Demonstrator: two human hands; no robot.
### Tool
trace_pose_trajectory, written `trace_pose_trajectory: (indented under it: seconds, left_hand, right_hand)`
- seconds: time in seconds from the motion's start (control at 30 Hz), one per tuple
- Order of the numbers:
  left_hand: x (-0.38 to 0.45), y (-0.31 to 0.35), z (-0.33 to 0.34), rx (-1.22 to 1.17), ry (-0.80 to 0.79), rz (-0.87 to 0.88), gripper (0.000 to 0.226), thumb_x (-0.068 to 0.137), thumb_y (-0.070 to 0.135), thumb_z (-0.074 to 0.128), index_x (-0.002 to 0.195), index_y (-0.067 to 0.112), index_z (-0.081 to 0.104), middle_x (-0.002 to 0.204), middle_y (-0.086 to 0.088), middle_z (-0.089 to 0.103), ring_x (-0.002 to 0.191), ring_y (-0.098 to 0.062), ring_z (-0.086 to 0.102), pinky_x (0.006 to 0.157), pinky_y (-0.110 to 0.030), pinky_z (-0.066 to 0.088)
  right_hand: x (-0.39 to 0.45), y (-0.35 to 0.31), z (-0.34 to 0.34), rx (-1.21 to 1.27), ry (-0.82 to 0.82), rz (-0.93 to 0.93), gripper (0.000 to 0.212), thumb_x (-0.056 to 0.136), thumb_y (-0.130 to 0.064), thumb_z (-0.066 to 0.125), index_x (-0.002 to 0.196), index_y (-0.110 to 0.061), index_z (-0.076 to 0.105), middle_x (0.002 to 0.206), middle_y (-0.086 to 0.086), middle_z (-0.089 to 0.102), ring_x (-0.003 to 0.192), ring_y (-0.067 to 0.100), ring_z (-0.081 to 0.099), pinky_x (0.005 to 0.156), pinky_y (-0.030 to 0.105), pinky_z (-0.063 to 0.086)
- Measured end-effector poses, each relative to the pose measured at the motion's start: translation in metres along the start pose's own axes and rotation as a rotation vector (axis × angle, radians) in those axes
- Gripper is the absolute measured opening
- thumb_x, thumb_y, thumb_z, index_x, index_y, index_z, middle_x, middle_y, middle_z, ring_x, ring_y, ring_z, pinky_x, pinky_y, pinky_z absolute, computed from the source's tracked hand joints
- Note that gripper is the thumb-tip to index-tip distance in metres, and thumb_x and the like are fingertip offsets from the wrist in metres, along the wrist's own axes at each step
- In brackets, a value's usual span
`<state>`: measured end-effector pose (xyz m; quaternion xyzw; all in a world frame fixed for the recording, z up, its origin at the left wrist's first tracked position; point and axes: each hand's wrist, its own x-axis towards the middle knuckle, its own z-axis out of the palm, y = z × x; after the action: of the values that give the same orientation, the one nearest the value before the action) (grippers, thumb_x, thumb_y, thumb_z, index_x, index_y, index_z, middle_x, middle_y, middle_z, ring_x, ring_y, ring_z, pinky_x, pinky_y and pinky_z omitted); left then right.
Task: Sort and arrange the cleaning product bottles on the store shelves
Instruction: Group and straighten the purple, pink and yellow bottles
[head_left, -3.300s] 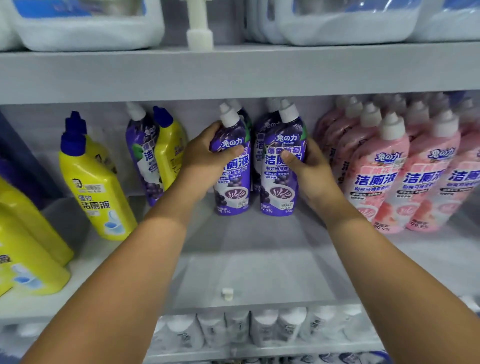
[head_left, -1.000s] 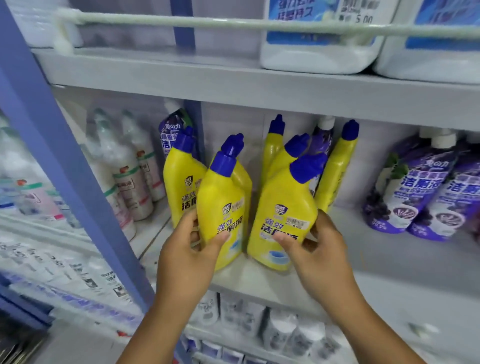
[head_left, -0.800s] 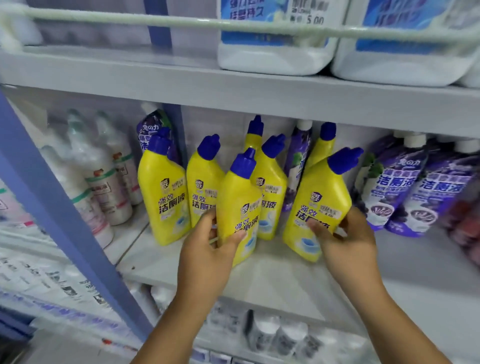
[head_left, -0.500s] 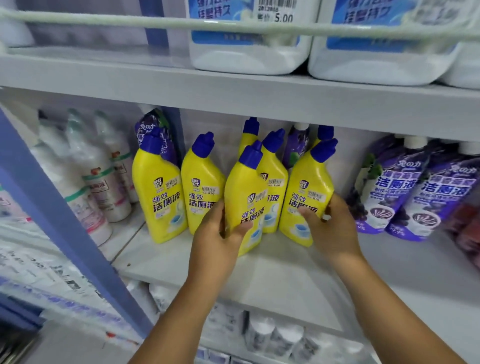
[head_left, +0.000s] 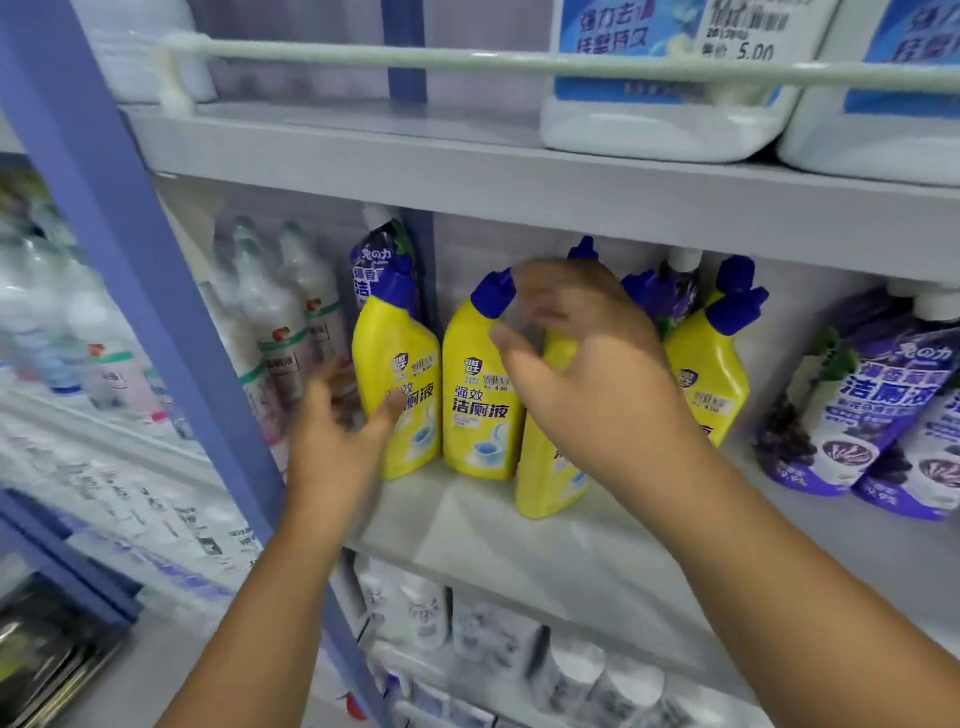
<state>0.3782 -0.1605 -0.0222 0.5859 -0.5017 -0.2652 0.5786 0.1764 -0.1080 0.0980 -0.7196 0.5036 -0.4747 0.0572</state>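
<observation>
Left hand open, fingers spread, thumb at leftmost yellow bottle. Right hand loosely open (blurred) above the yellow row on middle shelf, gripping nothing. Step: tidying yellow group. One purple bottle behind them; next likely pull it toward purple bottles on the right.

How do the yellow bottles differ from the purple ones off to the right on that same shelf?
The yellow bottles have blue caps with angled necks; the purple bottles have white caps. The yellow bottles sit at the left end of the shelf, where both hands are working; the purple bottles lean to the right of them, untouched. The yellow bottles look plain with a small label; the purple bottles are printed all over. Both carry the same large characters.
</observation>
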Motion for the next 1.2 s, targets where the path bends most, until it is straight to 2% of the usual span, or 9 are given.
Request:
trace_pose_trajectory:
  seconds: [0.1, 0.3, 0.4, 0.47, 0.7, 0.87, 0.93, 1.07, 1.2]
  left_hand:
    - [0.006, -0.012, 0.004, 0.02, -0.072, 0.024, 0.038, 0.087, 0.033, 0.079, 0.12, 0.033, 0.06, 0.109, 0.014, 0.073, 0.101, -0.008, 0.07, 0.093, -0.04, 0.057]
    - [0.01, -0.021, 0.001, -0.041, -0.125, 0.008, 0.033, 0.087, 0.031, 0.08, 0.1, 0.053, 0.059, 0.098, 0.026, 0.073, 0.096, -0.002, 0.07, 0.09, -0.038, 0.058]
    - [0.006, -0.02, 0.001, -0.044, -0.118, 0.017, 0.036, 0.084, 0.036, 0.082, 0.099, 0.058, 0.057, 0.098, 0.028, 0.072, 0.094, -0.005, 0.071, 0.089, -0.041, 0.059]
    - [0.002, -0.018, 0.004, -0.053, -0.11, 0.021, 0.035, 0.083, 0.036, 0.082, 0.099, 0.055, 0.057, 0.099, 0.024, 0.073, 0.094, -0.006, 0.071, 0.09, -0.041, 0.058]
    - [-0.016, -0.008, 0.03, -0.016, -0.165, 0.073, 0.033, 0.084, 0.037, 0.081, 0.106, 0.046, 0.058, 0.096, 0.027, 0.07, 0.088, 0.006, 0.067, 0.081, -0.028, 0.055]
    - [-0.014, 0.003, 0.032, -0.039, -0.245, 0.082, 0.03, 0.084, 0.057, 0.073, 0.105, 0.041, 0.06, 0.098, 0.021, 0.071, 0.089, 0.006, 0.066, 0.076, -0.018, 0.051]
    - [0.002, 0.011, 0.029, -0.101, -0.137, 0.09, 0.032, 0.085, 0.066, 0.057, 0.099, 0.037, 0.062, 0.094, 0.018, 0.071, 0.087, 0.002, 0.066, 0.078, -0.023, 0.051]
    - [0.069, 0.033, 0.034, -0.171, 0.127, 0.156, 0.018, 0.097, 0.034, 0.065, 0.104, 0.018, 0.061, 0.095, 0.004, 0.068, 0.078, 0.003, 0.064, 0.075, -0.02, 0.052]
    - [0.136, 0.042, 0.052, -0.032, 0.097, 0.132, 0.057, 0.087, 0.031, 0.079, 0.134, 0.008, 0.056, 0.125, 0.0, 0.059, 0.109, -0.009, 0.059, 0.097, -0.026, 0.049]
  right_hand:
    - [0.043, -0.008, 0.011, -0.415, -0.255, 0.044, 0.057, 0.096, -0.044, 0.062, 0.145, -0.021, 0.047, 0.145, 0.002, 0.05, 0.135, 0.022, 0.046, 0.104, 0.036, 0.045]
    - [0.09, 0.0, 0.019, -0.571, -0.571, 0.081, 0.041, 0.092, -0.038, 0.067, 0.127, -0.019, 0.062, 0.125, 0.006, 0.061, 0.111, 0.025, 0.058, 0.085, 0.033, 0.049]
    - [0.096, 0.007, 0.019, -0.563, -0.527, 0.1, 0.027, 0.087, -0.035, 0.073, 0.108, -0.017, 0.07, 0.108, 0.005, 0.066, 0.097, 0.025, 0.061, 0.077, 0.032, 0.051]
    - [0.096, 0.011, 0.016, -0.555, -0.475, 0.139, 0.024, 0.086, -0.035, 0.072, 0.104, -0.018, 0.07, 0.108, 0.006, 0.069, 0.098, 0.027, 0.063, 0.083, 0.035, 0.054]
    - [0.102, 0.015, -0.003, -0.519, -0.509, 0.276, 0.034, 0.097, -0.025, 0.061, 0.124, -0.004, 0.063, 0.119, 0.019, 0.067, 0.111, 0.037, 0.063, 0.095, 0.042, 0.051]
    - [0.109, 0.031, 0.0, -0.522, -0.544, 0.28, 0.034, 0.095, -0.031, 0.064, 0.122, -0.011, 0.064, 0.116, 0.014, 0.069, 0.105, 0.032, 0.065, 0.087, 0.037, 0.051]
    - [0.111, 0.037, 0.002, -0.506, -0.549, 0.291, 0.035, 0.095, -0.034, 0.064, 0.123, -0.014, 0.063, 0.117, 0.011, 0.068, 0.105, 0.03, 0.065, 0.081, 0.033, 0.049]
    - [0.111, 0.039, 0.003, -0.5, -0.556, 0.28, 0.039, 0.098, -0.035, 0.061, 0.132, -0.018, 0.059, 0.131, 0.007, 0.062, 0.113, 0.025, 0.059, 0.082, 0.026, 0.039]
    - [0.097, 0.037, -0.005, -0.526, -0.465, 0.244, 0.05, 0.099, -0.04, 0.058, 0.145, -0.025, 0.049, 0.142, 0.003, 0.057, 0.124, 0.024, 0.055, 0.085, 0.023, 0.034]
